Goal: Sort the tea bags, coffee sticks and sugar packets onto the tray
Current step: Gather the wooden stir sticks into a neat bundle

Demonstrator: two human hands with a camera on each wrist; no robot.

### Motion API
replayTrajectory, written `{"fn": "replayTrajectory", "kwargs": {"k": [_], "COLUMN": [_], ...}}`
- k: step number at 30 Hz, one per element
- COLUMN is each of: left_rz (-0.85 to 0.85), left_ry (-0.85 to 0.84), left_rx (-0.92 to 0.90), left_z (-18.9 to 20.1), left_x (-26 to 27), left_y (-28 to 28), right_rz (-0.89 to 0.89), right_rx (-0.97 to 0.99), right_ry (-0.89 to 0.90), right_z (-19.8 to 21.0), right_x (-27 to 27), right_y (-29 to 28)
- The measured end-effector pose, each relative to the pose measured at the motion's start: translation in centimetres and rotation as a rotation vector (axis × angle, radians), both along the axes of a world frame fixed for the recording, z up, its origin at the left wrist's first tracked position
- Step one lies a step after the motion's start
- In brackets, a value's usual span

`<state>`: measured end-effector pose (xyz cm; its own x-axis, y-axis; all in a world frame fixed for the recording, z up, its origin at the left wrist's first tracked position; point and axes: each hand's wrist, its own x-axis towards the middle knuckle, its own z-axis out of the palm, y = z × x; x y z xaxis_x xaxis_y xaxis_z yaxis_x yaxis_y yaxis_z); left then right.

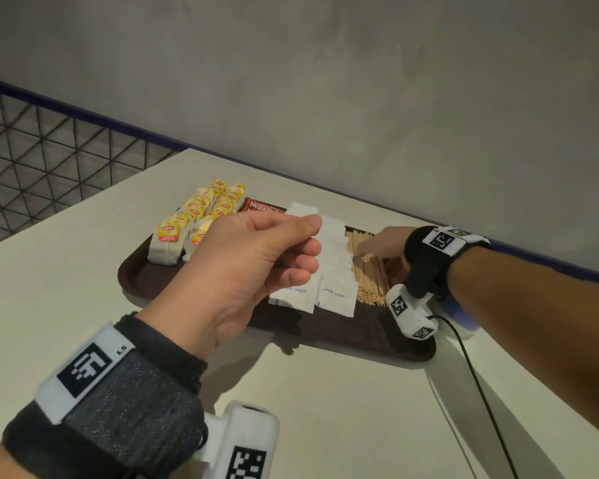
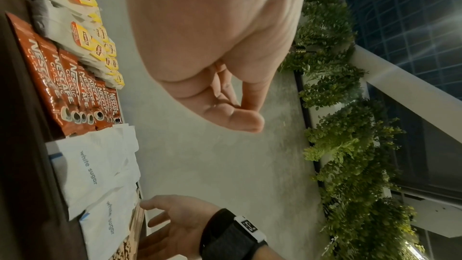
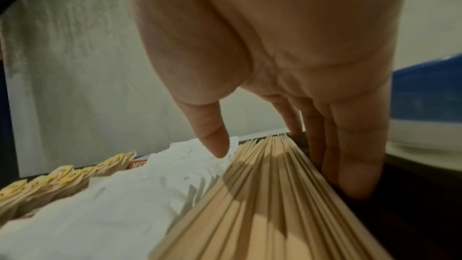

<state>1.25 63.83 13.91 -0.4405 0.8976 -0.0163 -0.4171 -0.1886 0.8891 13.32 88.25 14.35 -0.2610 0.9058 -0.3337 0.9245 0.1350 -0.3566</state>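
Note:
A dark brown tray holds rows of yellow-tagged tea bags, red coffee sticks, white sugar packets and a stack of wooden stirrers. My left hand hovers above the tray's middle with its fingers curled and the thumb against the index finger. In the left wrist view the left hand holds nothing. My right hand straddles the stirrers: straight fingers press their right side, and the thumb points down over the sugar packets.
The tray lies on a white table set against a grey wall. A wire mesh railing runs beyond the table's left edge. A blue and white object sits by the tray's right end, under my right wrist.

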Motion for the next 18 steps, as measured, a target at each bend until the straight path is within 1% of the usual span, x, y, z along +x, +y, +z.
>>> {"fn": "replayTrajectory", "kwargs": {"k": [3,5,7,8,11,13,15,18], "left_rz": [0.006,0.007,0.008,0.007,0.003,0.001,0.005,0.012], "left_ry": [0.008,0.020,0.030,0.035,0.049,0.056,0.059,0.072], "left_rx": [0.004,0.004,-0.001,-0.001,0.002,0.004,0.006,0.009], "left_z": [-0.1,-0.2,-0.3,-0.3,-0.4,-0.4,-0.5,-0.6], "left_x": [-0.2,-0.2,-0.1,-0.1,0.1,0.2,0.2,0.0], "left_y": [0.1,0.2,0.3,0.3,0.3,0.3,0.3,0.3], "right_rz": [0.004,0.048,0.189,0.268,0.531,0.625,0.630,0.603], "right_rx": [0.009,0.090,0.239,0.280,0.268,0.259,0.274,0.292], "right_ry": [-0.044,-0.071,-0.150,-0.166,-0.219,-0.286,-0.303,-0.283], "right_z": [0.5,1.0,1.3,1.2,0.6,-0.1,-0.6,-0.7], "right_x": [1.0,1.8,2.8,3.2,4.4,4.8,5.0,5.5], "right_y": [-0.5,-0.6,-1.0,-1.5,-3.3,-3.9,-3.7,-3.1]}}
